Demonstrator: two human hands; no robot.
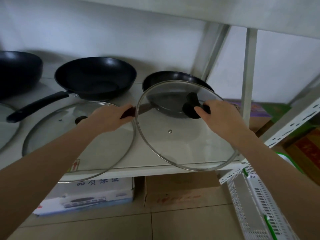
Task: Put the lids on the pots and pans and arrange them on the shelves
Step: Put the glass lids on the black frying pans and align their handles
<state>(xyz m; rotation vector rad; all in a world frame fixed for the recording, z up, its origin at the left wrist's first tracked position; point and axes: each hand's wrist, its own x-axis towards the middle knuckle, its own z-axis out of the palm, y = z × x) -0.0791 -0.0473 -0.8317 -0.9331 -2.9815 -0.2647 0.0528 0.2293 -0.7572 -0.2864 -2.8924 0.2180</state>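
While the left hand (110,118) grips the pan handle (128,113), the right hand (220,115) holds the glass lid (173,135) tilted over it.

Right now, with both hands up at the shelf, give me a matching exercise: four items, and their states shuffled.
Items:
1. right hand
2. left hand
3. middle pan
4. flat lid

States:
A. lying on the shelf, untouched
B. gripping the right pan's handle
C. standing uncovered
D. holding the tilted glass lid by its knob

Pairs: 1-D, 2-B, 3-C, 4-A
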